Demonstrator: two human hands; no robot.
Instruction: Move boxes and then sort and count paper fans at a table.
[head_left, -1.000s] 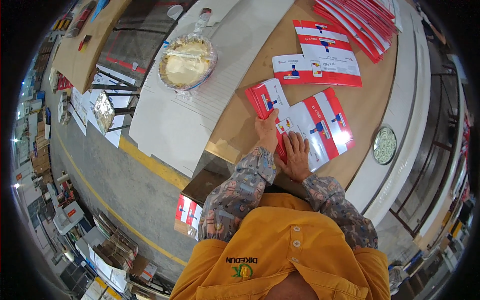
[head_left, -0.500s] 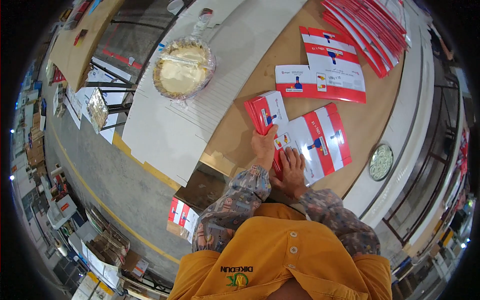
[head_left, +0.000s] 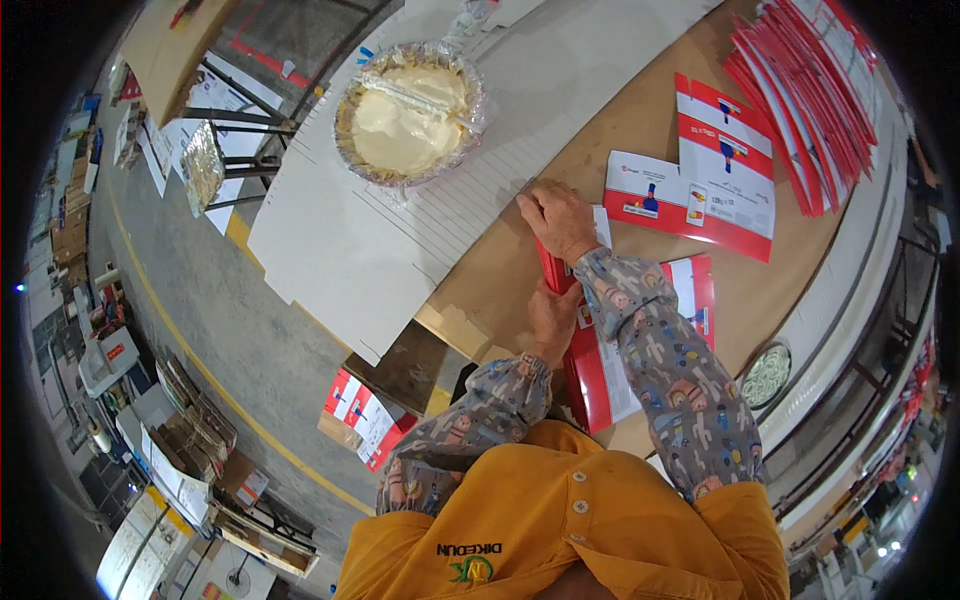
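Observation:
A stack of flat red-and-white printed cartons (head_left: 553, 268) lies at the near edge of the brown-covered table, partly hidden under my hands and right sleeve. My left hand (head_left: 553, 318) is closed around the stack's left side. At its far end, my right hand (head_left: 562, 222) grips with fingers curled over the edge. Toward my body a red carton panel (head_left: 592, 385) of the stack shows, and another panel (head_left: 697, 285) sticks out to the right of my right forearm. Beyond lies a separate flat, unfolded carton (head_left: 728, 165).
A fanned pile of red-and-white cartons (head_left: 800, 110) stands at the far right. A plastic-lined bowl of cream-coloured paste (head_left: 410, 125) sits on white board (head_left: 350, 250) at the left. A round green-and-white dish (head_left: 766, 375) is at the right edge. More carton pieces (head_left: 365, 420) lie lower left.
My right hand has moved from lying flat on the cartons to the stack's far end, its forearm now crossing over them. My left hand still holds the stack's side. The view has shifted.

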